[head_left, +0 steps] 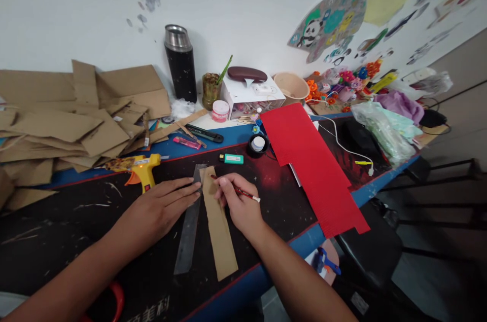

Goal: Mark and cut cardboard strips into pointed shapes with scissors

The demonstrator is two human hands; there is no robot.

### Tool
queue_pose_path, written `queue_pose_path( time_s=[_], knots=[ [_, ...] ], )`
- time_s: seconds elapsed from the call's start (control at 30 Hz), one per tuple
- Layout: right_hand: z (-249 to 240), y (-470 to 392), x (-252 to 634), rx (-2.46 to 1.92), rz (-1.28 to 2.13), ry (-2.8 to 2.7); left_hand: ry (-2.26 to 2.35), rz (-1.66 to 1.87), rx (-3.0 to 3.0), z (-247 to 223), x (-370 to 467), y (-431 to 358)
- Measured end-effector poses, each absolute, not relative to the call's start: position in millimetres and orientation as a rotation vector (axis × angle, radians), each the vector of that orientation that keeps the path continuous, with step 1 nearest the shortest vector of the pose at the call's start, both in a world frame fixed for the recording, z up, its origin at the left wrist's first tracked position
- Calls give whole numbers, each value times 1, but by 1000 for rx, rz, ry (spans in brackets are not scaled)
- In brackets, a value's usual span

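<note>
A strip of brown cardboard [219, 233] lies lengthwise on the dark mat in front of me. Just left of it is a clear ruler [187, 246], its far end close to the cardboard's far end. My left hand [167, 205] rests on the ruler, fingers stretched out flat. In my right hand [239, 203] is a dark red pencil [243, 193], pinched with its tip by the cardboard's far end. Beyond the hands lies a green lighter [232, 159]. A yellow hot glue gun [146, 170] sits beyond my left hand.
Cardboard scraps [76, 124] pile up at the left. A large red corrugated sheet [310, 170] overhangs the front edge at right. Along the wall stand a black flask [181, 68] and a white box [249, 96]. Red scissor handles [116, 301] show at the lower left.
</note>
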State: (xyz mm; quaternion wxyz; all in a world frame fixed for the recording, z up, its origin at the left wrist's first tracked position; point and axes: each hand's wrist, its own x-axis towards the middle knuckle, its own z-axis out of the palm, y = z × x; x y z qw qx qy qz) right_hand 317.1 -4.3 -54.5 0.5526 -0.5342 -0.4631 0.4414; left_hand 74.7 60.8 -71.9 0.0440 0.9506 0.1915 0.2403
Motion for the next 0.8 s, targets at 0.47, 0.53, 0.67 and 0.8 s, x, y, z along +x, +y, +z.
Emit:
queue_pose_path(
  time_s=[0.47,0.53,0.67,0.8],
  knots=[
    [-53,-3,315,-1258,1020,-1123,574,759,2877,-78,73,60],
    [-52,-3,315,-1263,1016,-1131,578,773,2878,-78,74,60],
    [-51,-3,315,-1281,1002,-1158,588,755,2866,-77,74,60],
    [-52,-3,315,-1289,1009,-1166,588,749,2872,-75,75,60]
  ],
)
